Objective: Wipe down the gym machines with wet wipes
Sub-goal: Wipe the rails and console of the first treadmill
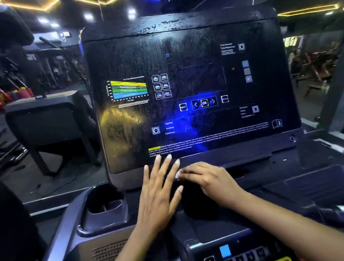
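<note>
Facing console (180, 65): two hands (157, 194) (211, 179), one wipe (177, 174)

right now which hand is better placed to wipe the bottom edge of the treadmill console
Right, I'd say. The right hand pinches what looks like a white wipe just below the bottom edge of the console; the left hand is open with spread fingers and holds nothing.

Left grip (161, 193) splayed flat; right grip (209, 179) curled, palm down.
</note>
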### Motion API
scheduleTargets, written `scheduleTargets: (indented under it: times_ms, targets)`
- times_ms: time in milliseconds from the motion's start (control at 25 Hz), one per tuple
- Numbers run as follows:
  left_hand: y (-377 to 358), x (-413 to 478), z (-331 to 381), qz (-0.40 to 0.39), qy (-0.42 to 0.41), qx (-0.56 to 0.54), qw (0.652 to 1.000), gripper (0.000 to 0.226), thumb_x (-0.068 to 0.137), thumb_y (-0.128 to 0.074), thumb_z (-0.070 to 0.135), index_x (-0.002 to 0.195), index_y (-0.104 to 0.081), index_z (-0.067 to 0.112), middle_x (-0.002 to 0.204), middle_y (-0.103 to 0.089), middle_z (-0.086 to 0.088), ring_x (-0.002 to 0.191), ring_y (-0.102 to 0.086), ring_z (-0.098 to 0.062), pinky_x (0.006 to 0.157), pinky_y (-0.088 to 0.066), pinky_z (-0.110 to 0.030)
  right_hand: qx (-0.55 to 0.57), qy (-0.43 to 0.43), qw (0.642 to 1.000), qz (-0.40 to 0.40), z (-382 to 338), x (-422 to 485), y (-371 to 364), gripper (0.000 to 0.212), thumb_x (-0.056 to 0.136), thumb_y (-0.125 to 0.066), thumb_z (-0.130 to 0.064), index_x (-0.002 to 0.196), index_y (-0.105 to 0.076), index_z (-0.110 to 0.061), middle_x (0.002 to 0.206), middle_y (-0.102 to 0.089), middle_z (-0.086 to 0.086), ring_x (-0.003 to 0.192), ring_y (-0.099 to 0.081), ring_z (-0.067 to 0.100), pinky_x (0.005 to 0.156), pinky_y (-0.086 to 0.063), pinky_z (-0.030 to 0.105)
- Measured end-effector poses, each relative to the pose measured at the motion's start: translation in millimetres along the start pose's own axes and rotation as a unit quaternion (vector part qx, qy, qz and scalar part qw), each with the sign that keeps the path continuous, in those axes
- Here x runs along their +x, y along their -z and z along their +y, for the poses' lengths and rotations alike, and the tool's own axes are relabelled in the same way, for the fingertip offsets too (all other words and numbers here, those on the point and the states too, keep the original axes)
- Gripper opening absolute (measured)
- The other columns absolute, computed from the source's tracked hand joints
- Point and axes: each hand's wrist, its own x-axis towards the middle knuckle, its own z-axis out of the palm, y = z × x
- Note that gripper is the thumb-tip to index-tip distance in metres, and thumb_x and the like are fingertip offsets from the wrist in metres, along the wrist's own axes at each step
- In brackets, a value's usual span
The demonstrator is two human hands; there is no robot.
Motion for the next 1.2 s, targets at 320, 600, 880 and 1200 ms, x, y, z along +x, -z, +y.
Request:
scheduleTargets:
  times_ms: [320, 600, 880, 1200]
  targets:
    - [-13, -4, 7, -0.099, -0.057, -0.002, 0.993, 0.054, 0.102, -0.022, 0.045, 0.142, -0.043, 0.017, 0.151, -0.036, -0.002, 0.145, -0.018, -0.021, 0.117, -0.012, -0.043, -0.04, -0.159, 0.986, 0.009, 54, -52, 45, 0.039, 0.077, -0.047, -0.004, 0.098, -0.071, -0.027, 0.099, -0.066, -0.01, 0.084, -0.064, 0.016, 0.057, -0.055, 0.029]
    - [-7, 5, 29, -0.154, -0.071, -0.069, 0.983, 0.058, 0.099, -0.023, 0.056, 0.148, -0.03, 0.025, 0.155, -0.027, 0.002, 0.146, -0.011, -0.015, 0.117, -0.004, -0.038, 0.001, -0.173, 0.973, 0.151, 57, -21, 53, 0.033, 0.076, -0.056, 0.001, 0.096, -0.074, -0.017, 0.093, -0.069, 0.001, 0.084, -0.059, 0.015, 0.076, -0.047, 0.022]
    - [-9, 6, 48, -0.18, -0.056, -0.011, 0.982, 0.066, 0.097, -0.02, 0.063, 0.147, -0.033, 0.022, 0.153, -0.032, -0.002, 0.144, -0.015, -0.019, 0.115, -0.006, -0.04, -0.012, 0.012, 0.998, 0.057, 61, -29, 24, 0.029, 0.087, -0.047, -0.01, 0.101, -0.072, -0.018, 0.102, -0.069, -0.005, 0.098, -0.055, 0.011, 0.075, -0.048, 0.018]
    - [-20, 19, 88, -0.188, 0.0, -0.026, 0.982, 0.068, 0.097, -0.016, 0.064, 0.148, -0.029, 0.022, 0.154, -0.029, -0.003, 0.144, -0.009, -0.019, 0.114, -0.002, -0.033, -0.098, -0.128, 0.981, 0.109, 158, -110, 77, 0.034, 0.081, -0.058, -0.002, 0.104, -0.072, -0.022, 0.103, -0.07, -0.008, 0.084, -0.064, 0.015, 0.08, -0.046, 0.02]
